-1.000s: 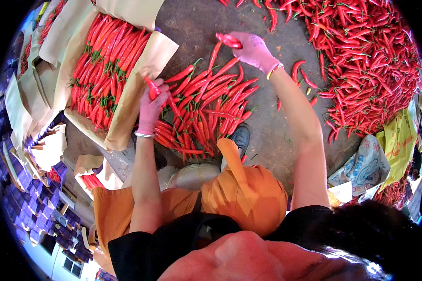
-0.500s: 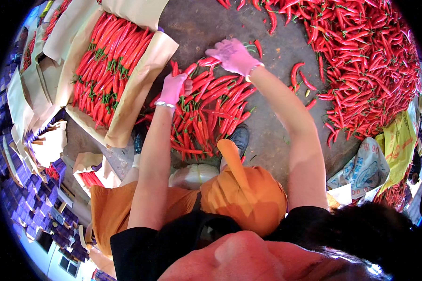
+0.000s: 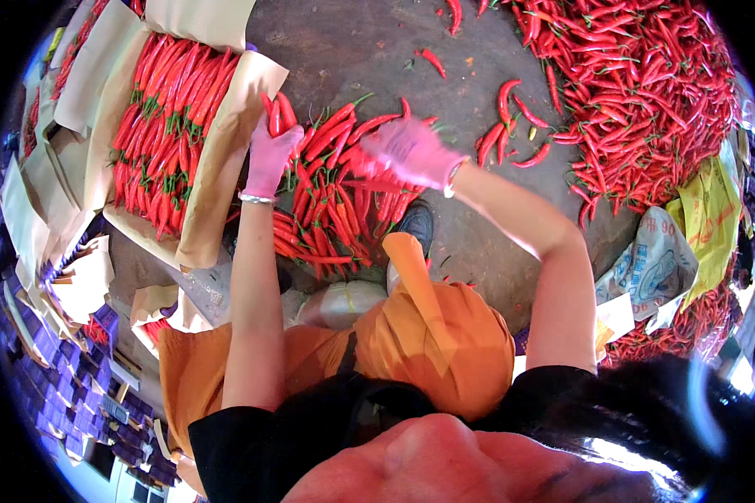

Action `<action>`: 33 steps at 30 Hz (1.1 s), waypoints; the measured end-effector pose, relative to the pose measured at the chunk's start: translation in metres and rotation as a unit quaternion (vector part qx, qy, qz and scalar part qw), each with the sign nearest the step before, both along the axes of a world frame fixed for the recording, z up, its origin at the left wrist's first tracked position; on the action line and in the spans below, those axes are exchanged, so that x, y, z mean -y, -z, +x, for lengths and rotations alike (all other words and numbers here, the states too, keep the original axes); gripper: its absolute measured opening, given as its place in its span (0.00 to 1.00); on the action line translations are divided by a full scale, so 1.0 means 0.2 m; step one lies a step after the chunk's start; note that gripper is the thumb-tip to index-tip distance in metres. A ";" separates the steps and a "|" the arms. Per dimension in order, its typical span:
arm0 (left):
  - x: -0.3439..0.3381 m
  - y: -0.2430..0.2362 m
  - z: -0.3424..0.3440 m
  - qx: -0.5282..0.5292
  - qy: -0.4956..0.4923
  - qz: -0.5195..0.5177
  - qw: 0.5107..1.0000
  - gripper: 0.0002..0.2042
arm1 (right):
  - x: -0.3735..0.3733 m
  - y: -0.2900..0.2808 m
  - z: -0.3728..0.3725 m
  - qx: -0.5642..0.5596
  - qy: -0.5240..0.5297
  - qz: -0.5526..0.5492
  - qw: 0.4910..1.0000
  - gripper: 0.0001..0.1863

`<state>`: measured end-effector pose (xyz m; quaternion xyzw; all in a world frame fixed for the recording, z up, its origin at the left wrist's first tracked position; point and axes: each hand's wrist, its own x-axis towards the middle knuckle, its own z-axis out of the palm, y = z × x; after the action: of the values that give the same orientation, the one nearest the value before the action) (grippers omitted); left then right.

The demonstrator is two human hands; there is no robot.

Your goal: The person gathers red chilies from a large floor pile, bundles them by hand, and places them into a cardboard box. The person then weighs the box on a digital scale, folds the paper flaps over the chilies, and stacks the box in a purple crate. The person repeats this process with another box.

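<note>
My left hand point(image 3: 268, 155), in a pink glove, grips red chilies point(image 3: 281, 111) that stick up above the fingers, just right of a paper-lined box point(image 3: 221, 159) packed with rows of long chilies point(image 3: 164, 126). My right hand point(image 3: 407, 153), also gloved, is blurred over a loose heap of chilies point(image 3: 327, 222) in front of me; its fingers are smeared, so what it holds is unclear.
A large chili pile point(image 3: 637, 92) covers the right, beside white point(image 3: 646, 268) and yellow sacks point(image 3: 700, 218). Stray chilies point(image 3: 503, 126) lie on the concrete floor. Paper sheets point(image 3: 101, 59), another lined box point(image 3: 176, 310) and stacked purple crates point(image 3: 50, 377) stand left.
My right hand has come down from the far side of the heap, where it held chilies, and now moves over the heap. My left hand has moved a little up, still with chilies.
</note>
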<state>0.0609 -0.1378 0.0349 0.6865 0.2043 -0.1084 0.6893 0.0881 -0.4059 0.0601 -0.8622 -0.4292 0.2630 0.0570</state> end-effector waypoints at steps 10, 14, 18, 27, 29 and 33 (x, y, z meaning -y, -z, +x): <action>0.43 0.17 -0.61 -0.071 0.210 -0.026 0.975 0.23 | 0.23 0.08 -0.03 -0.026 0.198 -0.023 0.980 0.20; 0.27 0.26 -0.73 0.040 0.398 0.407 0.821 0.27 | 0.20 -0.01 -0.14 0.007 0.285 0.049 0.957 0.21; 0.13 0.14 -0.66 -0.009 0.397 0.454 0.798 0.28 | -0.15 0.25 -0.43 0.137 0.135 -0.034 0.981 0.08; 0.41 0.04 -0.56 0.021 0.236 0.200 0.951 0.24 | 0.31 -0.05 -0.33 -0.025 0.375 0.112 0.920 0.26; 0.64 0.14 -0.52 0.013 0.321 0.380 0.867 0.26 | 0.45 -0.14 -0.40 -0.053 0.452 0.127 0.881 0.28; 0.65 0.25 -0.45 -0.030 0.320 0.438 0.840 0.25 | 0.73 -0.01 -0.72 -0.096 0.552 0.110 0.821 0.27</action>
<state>-0.0287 -0.2685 -0.0157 0.9403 0.0201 -0.2429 0.2377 -0.0560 -0.5527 0.0626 -0.9134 0.1004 0.2198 0.3277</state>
